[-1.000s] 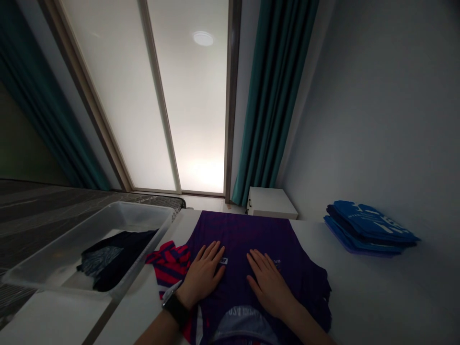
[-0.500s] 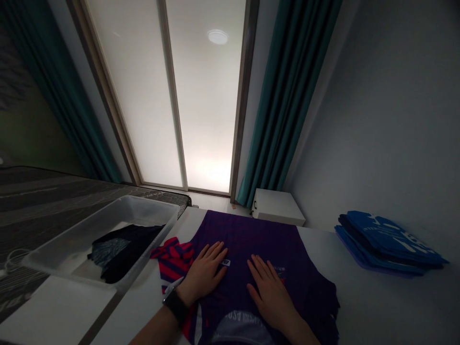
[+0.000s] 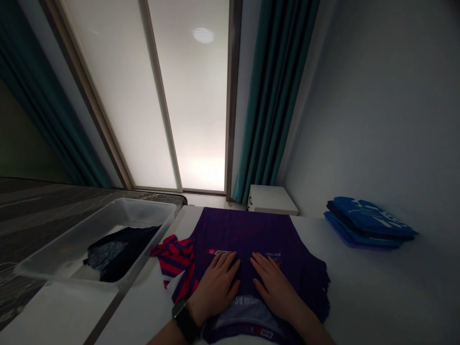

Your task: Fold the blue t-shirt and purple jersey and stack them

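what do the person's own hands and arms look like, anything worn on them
The left hand is ungloved, with a dark-banded, rounded-rectangular watch at its wrist. The right hand is ungloved too, its wrist showing no watch. No sleeves are visible.

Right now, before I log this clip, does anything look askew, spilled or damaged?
Slightly askew: red-striped cloth lies crumpled beside the left hand, unlike the smoother purple shirt under that hand and the right hand. I see no spill or obvious damage.
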A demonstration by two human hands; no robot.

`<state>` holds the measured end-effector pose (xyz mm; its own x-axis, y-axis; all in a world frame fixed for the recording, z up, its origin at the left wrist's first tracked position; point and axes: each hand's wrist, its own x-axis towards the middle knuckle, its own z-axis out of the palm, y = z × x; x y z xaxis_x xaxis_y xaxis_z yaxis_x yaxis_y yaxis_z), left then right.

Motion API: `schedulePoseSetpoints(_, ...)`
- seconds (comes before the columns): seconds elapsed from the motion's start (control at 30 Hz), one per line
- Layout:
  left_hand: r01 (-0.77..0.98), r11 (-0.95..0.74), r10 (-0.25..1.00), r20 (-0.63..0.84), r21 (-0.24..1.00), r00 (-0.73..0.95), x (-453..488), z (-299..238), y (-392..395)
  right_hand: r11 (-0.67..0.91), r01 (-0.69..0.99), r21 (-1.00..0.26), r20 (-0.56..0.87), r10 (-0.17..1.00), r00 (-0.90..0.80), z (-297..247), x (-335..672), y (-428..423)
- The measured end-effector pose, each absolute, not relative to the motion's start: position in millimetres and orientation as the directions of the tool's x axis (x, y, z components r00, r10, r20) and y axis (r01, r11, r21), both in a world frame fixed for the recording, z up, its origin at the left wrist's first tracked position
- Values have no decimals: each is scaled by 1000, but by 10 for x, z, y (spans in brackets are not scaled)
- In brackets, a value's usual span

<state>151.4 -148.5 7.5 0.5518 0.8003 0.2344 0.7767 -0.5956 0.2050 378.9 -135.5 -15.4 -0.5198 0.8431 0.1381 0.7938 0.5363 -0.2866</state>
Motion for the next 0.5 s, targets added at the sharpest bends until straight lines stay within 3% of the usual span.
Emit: schedulePoseSetpoints(0.5,739,-633,774,167,231,611,1333,2,-1937,473,850,-230,65,879,-472,-127,3797,-1908)
